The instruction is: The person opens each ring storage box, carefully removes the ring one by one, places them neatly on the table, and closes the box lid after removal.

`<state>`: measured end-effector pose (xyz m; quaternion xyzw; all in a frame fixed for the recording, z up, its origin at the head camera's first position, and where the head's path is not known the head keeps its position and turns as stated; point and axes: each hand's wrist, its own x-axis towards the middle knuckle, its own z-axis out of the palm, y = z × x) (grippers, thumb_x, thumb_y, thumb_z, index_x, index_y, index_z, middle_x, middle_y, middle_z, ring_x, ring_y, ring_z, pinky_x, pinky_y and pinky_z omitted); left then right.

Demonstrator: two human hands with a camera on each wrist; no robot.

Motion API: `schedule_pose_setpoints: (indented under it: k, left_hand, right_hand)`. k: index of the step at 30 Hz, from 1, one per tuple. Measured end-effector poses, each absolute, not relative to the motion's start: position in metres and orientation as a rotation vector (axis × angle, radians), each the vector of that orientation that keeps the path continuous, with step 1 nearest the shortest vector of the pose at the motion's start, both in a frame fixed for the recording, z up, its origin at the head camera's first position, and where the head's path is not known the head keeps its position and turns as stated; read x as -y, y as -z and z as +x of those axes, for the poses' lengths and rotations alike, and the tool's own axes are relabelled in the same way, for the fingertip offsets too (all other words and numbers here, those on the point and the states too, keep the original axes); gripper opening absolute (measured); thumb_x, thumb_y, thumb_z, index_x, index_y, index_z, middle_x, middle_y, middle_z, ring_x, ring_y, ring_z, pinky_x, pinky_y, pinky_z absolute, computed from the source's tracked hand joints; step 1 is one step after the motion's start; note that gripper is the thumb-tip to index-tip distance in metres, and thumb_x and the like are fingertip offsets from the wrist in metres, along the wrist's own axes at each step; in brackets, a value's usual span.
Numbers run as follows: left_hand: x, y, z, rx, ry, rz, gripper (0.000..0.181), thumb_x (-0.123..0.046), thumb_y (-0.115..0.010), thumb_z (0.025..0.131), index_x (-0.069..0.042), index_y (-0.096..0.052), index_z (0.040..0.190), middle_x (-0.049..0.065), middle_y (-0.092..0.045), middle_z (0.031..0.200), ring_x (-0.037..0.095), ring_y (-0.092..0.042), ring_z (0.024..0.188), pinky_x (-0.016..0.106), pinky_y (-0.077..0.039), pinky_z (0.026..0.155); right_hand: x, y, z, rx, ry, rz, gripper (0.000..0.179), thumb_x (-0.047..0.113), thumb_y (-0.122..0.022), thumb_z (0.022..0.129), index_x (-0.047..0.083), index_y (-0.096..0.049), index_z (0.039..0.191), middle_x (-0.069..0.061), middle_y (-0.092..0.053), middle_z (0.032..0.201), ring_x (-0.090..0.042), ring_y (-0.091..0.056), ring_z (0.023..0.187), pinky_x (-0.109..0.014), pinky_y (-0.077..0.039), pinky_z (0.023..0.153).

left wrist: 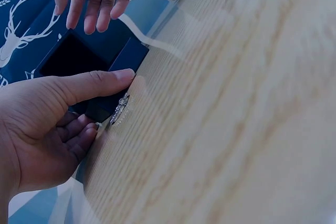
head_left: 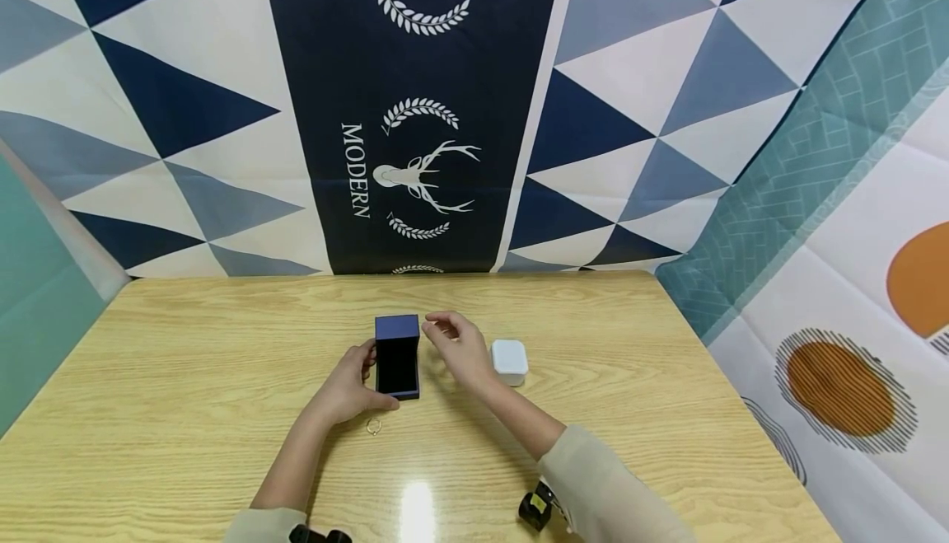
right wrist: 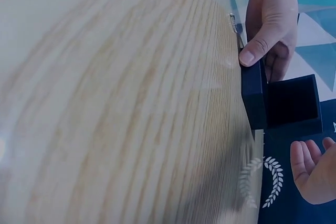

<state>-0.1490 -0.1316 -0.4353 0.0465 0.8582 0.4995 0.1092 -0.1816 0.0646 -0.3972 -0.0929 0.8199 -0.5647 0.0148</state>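
A dark blue ring box [head_left: 397,328] stands on the table with its lid raised, its inside black. My left hand [head_left: 348,386] holds it from the left, thumb along the front edge and the other fingers at the side and back. In the left wrist view the thumb lies across the front of the box [left wrist: 132,56]. My right hand [head_left: 461,352] is just right of the raised lid, fingers loosely bent with nothing in them. A ring [head_left: 374,426] with small clear stones [left wrist: 119,109] rests on the table in front of the box, near my left thumb.
A small white box [head_left: 510,362] with rounded corners sits on the wooden table [head_left: 222,378], right of my right hand. Behind the table's far edge hangs a patterned cloth [head_left: 415,114] with a deer head print.
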Motion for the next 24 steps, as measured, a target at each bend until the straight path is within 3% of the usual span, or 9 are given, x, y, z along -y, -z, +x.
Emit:
schedule_pose_setpoints:
  k: [10,17,24]
  left_hand:
    - [0.132,0.435,-0.149,-2.521,-1.471,0.145,0.108,-0.019,-0.086,0.065,0.005,-0.019,0.146,0.024,-0.036,0.139,0.042,-0.037,0.130,0.051,-0.035,0.107]
    - [0.132,0.434,-0.148,-2.530,-1.467,0.149,0.109,-0.019,-0.086,0.065,0.006,-0.018,0.146,0.024,-0.036,0.139,0.041,-0.037,0.130,0.051,-0.036,0.106]
    - [0.132,0.432,-0.148,-2.538,-1.468,0.146,0.109,-0.018,-0.086,0.064,0.007,-0.019,0.146,0.024,-0.037,0.138,0.040,-0.039,0.129,0.050,-0.036,0.107]
  right_hand:
    - [-0.059,0.380,-0.178,-2.433,1.822,-0.238,0.031,0.023,-0.058,0.093,0.002,-0.062,0.116,-0.014,-0.063,0.106,-0.017,-0.055,0.082,-0.030,-0.051,0.069]
    - [-0.054,0.378,-0.179,-2.386,1.860,-0.228,0.033,0.020,-0.058,0.093,-0.002,-0.060,0.118,-0.018,-0.062,0.110,-0.034,-0.058,0.095,-0.041,-0.053,0.078]
    - [-0.051,0.396,-0.191,-2.368,1.878,-0.239,0.038,0.028,-0.060,0.091,0.003,-0.060,0.120,-0.013,-0.062,0.112,-0.018,-0.059,0.094,-0.047,-0.052,0.082]
